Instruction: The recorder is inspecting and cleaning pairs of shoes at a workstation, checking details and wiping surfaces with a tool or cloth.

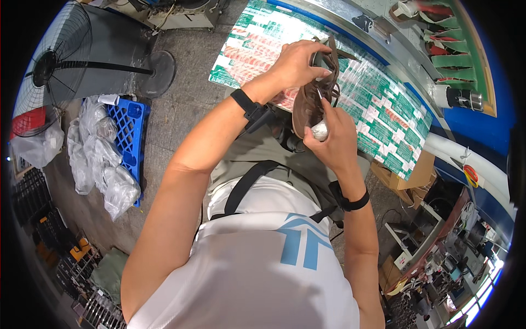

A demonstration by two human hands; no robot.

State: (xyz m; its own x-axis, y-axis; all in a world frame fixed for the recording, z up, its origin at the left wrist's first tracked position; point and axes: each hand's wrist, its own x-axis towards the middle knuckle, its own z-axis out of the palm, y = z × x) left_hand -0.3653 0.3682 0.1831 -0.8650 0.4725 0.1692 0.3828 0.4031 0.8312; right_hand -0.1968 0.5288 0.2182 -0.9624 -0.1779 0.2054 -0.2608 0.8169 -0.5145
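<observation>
A brown lace-up shoe (pixel 301 109) is held over the near edge of a table, its toe end toward me. My left hand (pixel 301 64) grips its far end, fingers over the opening and thumb pressed inside by the greyish-green lining. Loose brown laces hang along the shoe's right side. Over the lower part of the shoe, my right hand (pixel 338 134) is closed around a whitish, shiny, rounded thing (pixel 319 130). Its index finger stretches along the laces, where a thin metallic tip shows just beyond it. Whether tip and rounded thing are one tool I cannot tell.
Green, white and red printed sheeting (pixel 383 118) covers the table. Behind it runs a metal rail, with a rack of green-lined slots (pixel 452 55) at the far right. Red-handled scissors (pixel 470 175) hang at right. Leftward are a standing fan (pixel 46 68) and plastic bags (pixel 101 142) beside a blue pallet (pixel 129 134).
</observation>
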